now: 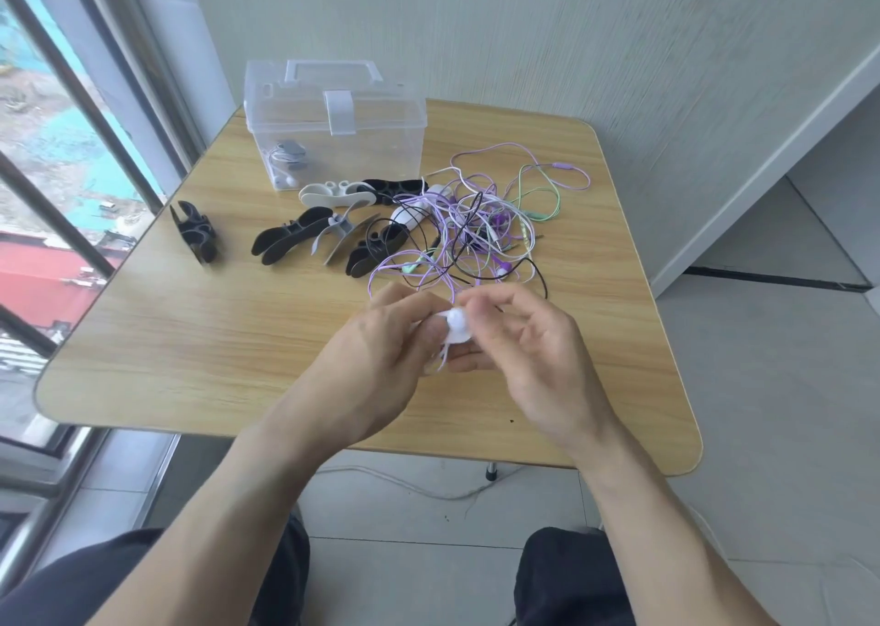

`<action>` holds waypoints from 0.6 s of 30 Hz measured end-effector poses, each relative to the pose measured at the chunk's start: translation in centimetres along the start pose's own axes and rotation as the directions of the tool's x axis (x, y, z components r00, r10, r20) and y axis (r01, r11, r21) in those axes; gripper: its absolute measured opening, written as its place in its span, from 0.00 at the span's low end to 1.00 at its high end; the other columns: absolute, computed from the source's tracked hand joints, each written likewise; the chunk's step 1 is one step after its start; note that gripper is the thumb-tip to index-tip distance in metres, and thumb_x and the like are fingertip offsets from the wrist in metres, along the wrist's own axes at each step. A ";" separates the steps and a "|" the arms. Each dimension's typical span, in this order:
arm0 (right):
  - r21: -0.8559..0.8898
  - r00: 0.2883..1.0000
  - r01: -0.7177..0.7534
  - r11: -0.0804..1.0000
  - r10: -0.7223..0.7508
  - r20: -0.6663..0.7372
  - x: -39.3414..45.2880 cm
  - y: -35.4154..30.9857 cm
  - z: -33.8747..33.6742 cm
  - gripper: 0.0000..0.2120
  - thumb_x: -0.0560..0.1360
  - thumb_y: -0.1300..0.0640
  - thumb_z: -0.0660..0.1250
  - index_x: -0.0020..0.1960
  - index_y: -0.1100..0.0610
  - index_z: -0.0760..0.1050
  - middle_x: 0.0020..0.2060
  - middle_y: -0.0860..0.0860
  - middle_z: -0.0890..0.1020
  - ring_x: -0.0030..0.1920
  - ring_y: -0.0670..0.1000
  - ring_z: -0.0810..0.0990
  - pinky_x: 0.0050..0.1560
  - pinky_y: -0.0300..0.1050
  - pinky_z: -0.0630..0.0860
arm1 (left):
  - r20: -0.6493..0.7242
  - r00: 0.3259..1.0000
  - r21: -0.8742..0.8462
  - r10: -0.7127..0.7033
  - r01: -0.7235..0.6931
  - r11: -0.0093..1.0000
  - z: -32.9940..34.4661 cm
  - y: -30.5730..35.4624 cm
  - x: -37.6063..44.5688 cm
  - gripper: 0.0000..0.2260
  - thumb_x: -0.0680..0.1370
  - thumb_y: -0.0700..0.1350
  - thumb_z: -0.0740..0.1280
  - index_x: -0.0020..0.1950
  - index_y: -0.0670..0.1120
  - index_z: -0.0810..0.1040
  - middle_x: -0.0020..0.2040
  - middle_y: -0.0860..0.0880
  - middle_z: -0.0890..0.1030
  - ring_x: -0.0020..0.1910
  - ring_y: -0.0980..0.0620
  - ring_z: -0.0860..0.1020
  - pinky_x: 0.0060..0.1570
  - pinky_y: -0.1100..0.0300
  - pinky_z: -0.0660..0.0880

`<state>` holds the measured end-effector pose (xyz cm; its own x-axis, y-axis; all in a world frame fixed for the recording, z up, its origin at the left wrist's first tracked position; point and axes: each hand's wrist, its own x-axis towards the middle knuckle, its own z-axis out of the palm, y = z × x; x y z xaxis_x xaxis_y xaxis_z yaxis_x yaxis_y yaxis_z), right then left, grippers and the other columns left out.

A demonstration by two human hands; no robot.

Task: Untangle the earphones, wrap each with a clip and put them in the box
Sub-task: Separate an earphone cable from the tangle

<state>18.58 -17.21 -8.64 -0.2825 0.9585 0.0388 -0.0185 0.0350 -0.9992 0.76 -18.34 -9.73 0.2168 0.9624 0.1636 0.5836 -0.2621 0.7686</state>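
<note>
Frame centre: left hand (385,340) and right hand (519,340) pinch white clip (457,325), winding lilac cord (443,359). Next, likely: finish wrap, box (333,125) upper left.

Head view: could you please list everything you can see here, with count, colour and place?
table: one, light wood, centre.
box: one, clear plastic, lid shut, far left of table; one wrapped earphone inside.
loose clips: several, black, white and grey, in front of box.
earphone tangle: one heap, purple, white, green and black, right of clips.
white clip: one, held between both hands with purple cord.
left hand: pinching clip.
right hand: pinching clip.
</note>
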 end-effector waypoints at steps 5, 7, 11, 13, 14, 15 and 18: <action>-0.160 0.999 0.043 0.986 -0.045 -0.009 -0.1 0.6 0.4 0.04 0.77 0.59 0.72 0.50 0.58 0.78 0.43 0.52 0.87 0.40 0.55 0.87 0.39 0.54 0.84 | -0.034 0.999 0.024 0.000 0.001 1.000 0.1 0.4 0.0 0.12 0.82 0.56 0.61 0.46 0.52 0.79 0.45 0.55 0.76 0.39 0.57 0.79 0.39 0.69 0.68; -0.150 0.999 0.049 0.987 -0.051 -0.010 0.1 0.7 0.3 0.02 0.79 0.60 0.69 0.51 0.59 0.78 0.44 0.53 0.88 0.42 0.54 0.87 0.41 0.54 0.84 | -0.022 1.000 -0.008 -0.006 0.006 1.000 -0.4 0.4 0.0 0.09 0.81 0.56 0.64 0.47 0.54 0.78 0.45 0.55 0.77 0.40 0.57 0.80 0.40 0.69 0.70; -0.144 0.996 0.047 0.988 -0.058 -0.073 0.2 0.5 0.3 0.08 0.81 0.61 0.65 0.53 0.56 0.83 0.44 0.51 0.88 0.43 0.52 0.88 0.46 0.53 0.85 | -0.074 0.997 -0.035 -0.010 0.007 0.999 -0.7 0.5 -0.1 0.09 0.77 0.42 0.72 0.56 0.51 0.78 0.42 0.60 0.79 0.40 0.62 0.78 0.40 0.72 0.69; -0.135 0.994 0.034 0.990 -0.047 -0.099 0.3 0.4 0.2 0.10 0.82 0.62 0.65 0.53 0.56 0.84 0.44 0.51 0.88 0.43 0.52 0.88 0.46 0.53 0.85 | -0.122 0.992 -0.056 -0.017 0.010 0.998 -0.8 0.8 0.0 0.11 0.76 0.39 0.73 0.57 0.48 0.78 0.43 0.61 0.80 0.40 0.64 0.79 0.40 0.74 0.70; -0.100 0.993 0.018 0.995 -0.029 -0.115 0.3 0.3 0.1 0.09 0.81 0.63 0.65 0.52 0.57 0.85 0.43 0.52 0.88 0.43 0.53 0.88 0.46 0.52 0.85 | -0.135 0.991 -0.056 -0.013 0.006 0.998 -0.8 0.9 0.0 0.10 0.76 0.39 0.73 0.56 0.48 0.79 0.42 0.61 0.81 0.40 0.63 0.79 0.40 0.74 0.70; -0.049 0.991 -0.006 0.999 0.000 -0.131 0.4 0.2 0.1 0.09 0.81 0.64 0.66 0.51 0.58 0.85 0.43 0.54 0.88 0.43 0.55 0.88 0.45 0.52 0.85 | -0.140 0.990 -0.059 -0.004 -0.004 0.998 -0.7 0.9 0.0 0.09 0.76 0.40 0.73 0.54 0.48 0.79 0.42 0.60 0.81 0.40 0.61 0.80 0.39 0.74 0.70; 0.083 0.984 -0.096 0.992 0.107 -0.145 0.6 0.1 -0.1 0.08 0.78 0.66 0.67 0.48 0.58 0.85 0.44 0.59 0.87 0.43 0.59 0.87 0.41 0.52 0.83 | -0.124 0.992 -0.035 0.037 -0.041 0.999 -0.4 0.8 0.0 0.06 0.77 0.44 0.71 0.53 0.52 0.78 0.43 0.57 0.81 0.43 0.57 0.79 0.41 0.71 0.69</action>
<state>18.54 -16.64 -8.71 -0.1404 0.9876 -0.0703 -0.0705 -0.0808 -0.9942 0.86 -18.52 -8.87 0.1390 0.9535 0.2673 0.5463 -0.2989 0.7824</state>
